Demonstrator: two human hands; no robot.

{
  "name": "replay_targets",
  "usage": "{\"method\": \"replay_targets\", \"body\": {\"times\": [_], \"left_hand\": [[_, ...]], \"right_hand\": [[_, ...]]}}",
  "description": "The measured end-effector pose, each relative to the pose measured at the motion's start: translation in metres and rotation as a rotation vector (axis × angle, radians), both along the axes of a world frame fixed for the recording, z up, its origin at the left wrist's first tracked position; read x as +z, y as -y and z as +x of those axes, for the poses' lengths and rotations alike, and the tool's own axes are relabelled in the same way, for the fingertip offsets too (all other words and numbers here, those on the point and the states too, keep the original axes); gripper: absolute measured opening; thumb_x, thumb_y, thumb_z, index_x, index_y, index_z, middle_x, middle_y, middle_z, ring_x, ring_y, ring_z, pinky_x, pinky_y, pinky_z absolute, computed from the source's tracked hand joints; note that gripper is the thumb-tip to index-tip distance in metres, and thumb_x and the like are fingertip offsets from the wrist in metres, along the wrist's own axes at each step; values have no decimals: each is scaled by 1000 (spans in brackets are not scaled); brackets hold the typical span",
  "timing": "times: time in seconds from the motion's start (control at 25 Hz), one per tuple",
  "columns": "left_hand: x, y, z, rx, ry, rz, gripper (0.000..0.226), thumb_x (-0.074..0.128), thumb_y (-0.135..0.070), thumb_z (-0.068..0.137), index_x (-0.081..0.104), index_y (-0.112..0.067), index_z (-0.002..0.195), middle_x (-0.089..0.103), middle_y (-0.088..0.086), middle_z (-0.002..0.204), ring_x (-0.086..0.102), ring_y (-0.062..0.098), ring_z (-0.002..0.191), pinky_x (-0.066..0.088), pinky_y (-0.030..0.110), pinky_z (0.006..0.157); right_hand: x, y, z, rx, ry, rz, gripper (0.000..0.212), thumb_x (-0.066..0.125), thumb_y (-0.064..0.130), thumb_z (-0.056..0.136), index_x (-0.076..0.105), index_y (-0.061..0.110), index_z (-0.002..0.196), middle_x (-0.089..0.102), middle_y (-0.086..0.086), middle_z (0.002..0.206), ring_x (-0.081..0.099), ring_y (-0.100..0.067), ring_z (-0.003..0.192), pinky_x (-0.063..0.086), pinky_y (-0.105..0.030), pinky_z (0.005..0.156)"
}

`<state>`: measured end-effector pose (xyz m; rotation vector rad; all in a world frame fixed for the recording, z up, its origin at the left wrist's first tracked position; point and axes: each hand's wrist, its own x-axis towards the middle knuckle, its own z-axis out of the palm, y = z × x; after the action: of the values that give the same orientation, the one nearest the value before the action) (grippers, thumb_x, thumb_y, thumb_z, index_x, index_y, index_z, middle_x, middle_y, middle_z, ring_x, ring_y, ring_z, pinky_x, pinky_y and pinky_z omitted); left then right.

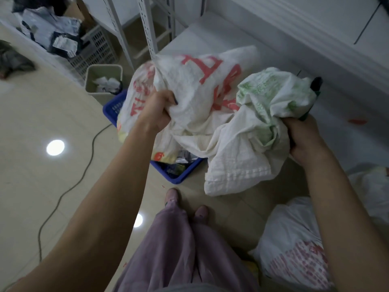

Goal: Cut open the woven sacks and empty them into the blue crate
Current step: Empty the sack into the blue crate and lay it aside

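Glossy beige tiled floor (42, 114), white metal shelving (147, 28), white wall (294, 22).

- The crate (185, 174) sits on the floor just ahead of the person's feet (173, 197).
- Over it hangs the left sack (195, 85), gripped by the left hand (160, 111).
- The right sack (259, 119) touches it on the right, held by the right hand (304, 140) and drooping past the crate's right edge.
- A bin (104, 69) stands behind the crate's left corner (whether they touch is unclear).
- A basket (95, 49) is behind the bin.
- A cable (84, 165) runs over the floor at left.
- A third sack (294, 249) lies right of the legs.
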<state>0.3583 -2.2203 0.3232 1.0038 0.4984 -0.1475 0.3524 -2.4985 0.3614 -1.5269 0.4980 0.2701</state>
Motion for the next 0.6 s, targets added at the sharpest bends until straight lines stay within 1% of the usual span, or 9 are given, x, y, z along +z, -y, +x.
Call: {"method": "replay_targets", "body": {"times": [0.12, 0.2, 0.32, 0.36, 0.4, 0.44, 0.52, 0.56, 0.6], "left_hand": [[2, 8, -5, -82, 25, -10, 21, 35, 7, 57, 46, -10, 53, 50, 2, 63, 53, 15, 63, 45, 19, 57], [8, 15, -7, -126, -6, -2, 22, 39, 4, 52, 47, -11, 67, 50, 5, 73, 56, 19, 72, 49, 21, 60], [30, 32, -3, -166, -29, 44, 42, 41, 2, 52, 48, -6, 93, 52, 12, 91, 57, 27, 88, 53, 31, 79], [38, 39, -4, -180, -34, 43, 39, 40, 3, 56, 50, -5, 93, 54, 13, 93, 57, 29, 92, 50, 34, 87], [44, 45, -5, -207, -31, 53, 30, 39, 4, 60, 54, -4, 85, 55, 13, 88, 57, 29, 90, 48, 36, 89], [52, 53, -7, -248, -15, 28, 22, 37, 5, 63, 54, -6, 71, 55, 11, 79, 56, 27, 83, 46, 34, 86], [69, 63, -14, -339, 29, -8, 17, 40, 3, 62, 49, -9, 54, 50, 8, 64, 54, 21, 68, 44, 29, 72], [76, 66, -14, -385, 46, -5, 13, 45, 2, 55, 46, -11, 58, 46, 7, 65, 50, 20, 65, 41, 27, 68], [79, 68, -10, -445, 47, -6, 25, 49, 0, 48, 43, -13, 68, 41, 6, 69, 46, 20, 66, 38, 27, 66]], "right_hand": [[7, 1, 1, 8, 17, 24, 18, 68, 11, 83, 66, 19, 100, 71, -1, 97, 69, -19, 91, 57, -34, 73], [14, -2, -1, 15, 20, 58, 20, 70, 15, 82, 67, 18, 102, 72, -1, 96, 70, -19, 89, 57, -33, 72], [33, -10, -2, -8, 69, 99, 17, 70, 17, 83, 66, 17, 100, 71, 2, 89, 70, -11, 77, 56, -25, 62], [36, -12, -2, 9, 100, 88, 10, 66, 14, 86, 65, 15, 96, 69, 2, 85, 69, -8, 71, 55, -22, 60], [41, -13, -5, 28, 129, 63, 6, 61, 12, 90, 63, 14, 94, 68, 4, 81, 67, -5, 67, 55, -21, 60], [45, -13, -7, 23, 155, 33, 7, 57, 10, 92, 62, 12, 97, 67, 6, 77, 65, -4, 65, 55, -22, 64], [59, -11, -13, -46, 190, -31, 22, 52, 9, 95, 60, -2, 113, 72, 4, 79, 66, -11, 79, 53, -21, 77], [70, -10, -18, -82, 200, -50, 30, 50, 8, 96, 55, -7, 121, 73, -5, 95, 66, -20, 95, 51, -18, 81], [80, -10, -22, -125, 212, -65, 33, 47, 7, 97, 51, -8, 126, 67, -16, 113, 61, -26, 108, 49, -16, 85]]}}
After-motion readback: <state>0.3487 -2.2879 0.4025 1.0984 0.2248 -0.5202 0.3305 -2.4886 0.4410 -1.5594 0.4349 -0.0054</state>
